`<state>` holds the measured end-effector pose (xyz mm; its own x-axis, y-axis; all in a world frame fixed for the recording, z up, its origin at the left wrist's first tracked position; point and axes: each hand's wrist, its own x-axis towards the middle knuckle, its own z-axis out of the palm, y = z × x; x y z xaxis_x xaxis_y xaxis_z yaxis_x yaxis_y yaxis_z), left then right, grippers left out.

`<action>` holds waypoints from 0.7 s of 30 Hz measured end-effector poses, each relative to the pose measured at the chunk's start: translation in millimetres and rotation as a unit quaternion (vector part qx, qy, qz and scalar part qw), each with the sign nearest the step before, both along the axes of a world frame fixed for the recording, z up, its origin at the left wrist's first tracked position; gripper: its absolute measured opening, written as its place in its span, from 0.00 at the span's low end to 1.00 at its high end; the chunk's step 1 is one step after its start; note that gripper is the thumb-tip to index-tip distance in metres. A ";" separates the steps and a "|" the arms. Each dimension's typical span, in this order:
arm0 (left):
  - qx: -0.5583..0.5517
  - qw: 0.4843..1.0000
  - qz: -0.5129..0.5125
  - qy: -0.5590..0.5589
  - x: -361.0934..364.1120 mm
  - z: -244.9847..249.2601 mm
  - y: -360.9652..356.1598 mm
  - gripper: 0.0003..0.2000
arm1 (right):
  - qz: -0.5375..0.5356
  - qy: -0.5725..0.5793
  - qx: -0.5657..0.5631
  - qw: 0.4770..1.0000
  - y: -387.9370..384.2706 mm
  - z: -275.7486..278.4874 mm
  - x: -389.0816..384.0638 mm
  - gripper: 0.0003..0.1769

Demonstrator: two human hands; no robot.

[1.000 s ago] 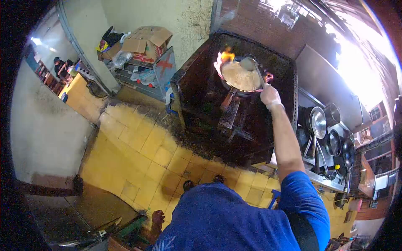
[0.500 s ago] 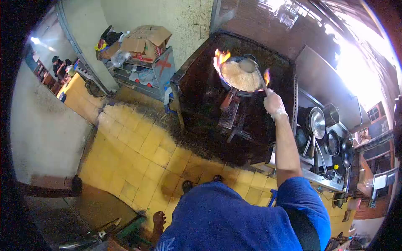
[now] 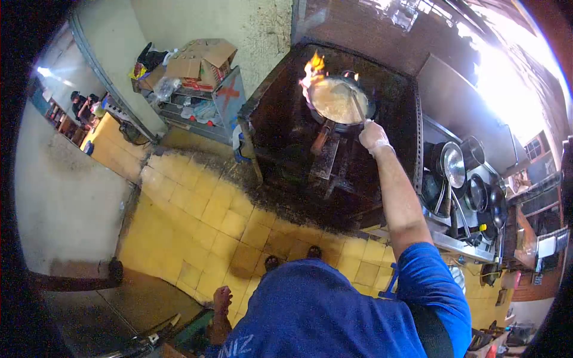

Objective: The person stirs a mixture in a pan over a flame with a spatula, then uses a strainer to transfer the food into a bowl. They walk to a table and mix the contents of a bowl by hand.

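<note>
My right hand (image 3: 374, 137), in a thin clear glove, is closed round the handle of a ladle (image 3: 358, 106). The ladle's head lies in the pale, light-brown contents of a wok (image 3: 335, 102) on a burner. Flames (image 3: 313, 68) rise at the wok's far left edge. The wok's wooden handle (image 3: 320, 140) points toward me, with no hand on it. My left hand (image 3: 222, 299) hangs low at my left side, away from the stove, its fingers curled; whether it holds anything is hidden.
Pans (image 3: 452, 166) stand on a metal counter at the right. A shelf (image 3: 230, 98) with a cardboard box (image 3: 206, 59) is at the back left. Beyond a doorway, people (image 3: 80, 106) are beside a yellow surface. Yellow tiles (image 3: 203, 209) cover the floor.
My right hand has moved slightly left, and the ladle's head is lower in the wok's contents. The left flame is taller. My left hand has risen a little, and the view has shifted.
</note>
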<state>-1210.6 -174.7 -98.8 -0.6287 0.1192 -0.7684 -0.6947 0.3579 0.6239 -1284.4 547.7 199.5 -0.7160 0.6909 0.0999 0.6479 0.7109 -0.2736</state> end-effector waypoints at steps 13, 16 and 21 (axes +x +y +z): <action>-0.095 0.988 0.087 -0.089 48.9 14.9 -8.8 0.08 | 0.061 -0.041 0.051 0.996 1.5 13.8 -29.4 0.13; -0.015 0.996 0.056 -0.075 47.2 10.1 -16.2 0.08 | 0.052 -0.026 0.060 0.997 -22.8 20.3 -1.8 0.13; 0.025 0.997 0.057 -0.053 39.4 -32.8 -32.5 0.09 | 0.068 -0.003 0.108 0.992 -46.9 17.8 38.3 0.17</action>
<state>-1171.1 -207.2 -131.6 -0.5558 0.0911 -0.8263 -0.7924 0.2426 0.5597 -1246.1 500.7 217.4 -0.8024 0.5501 0.2315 0.5424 0.8339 -0.1017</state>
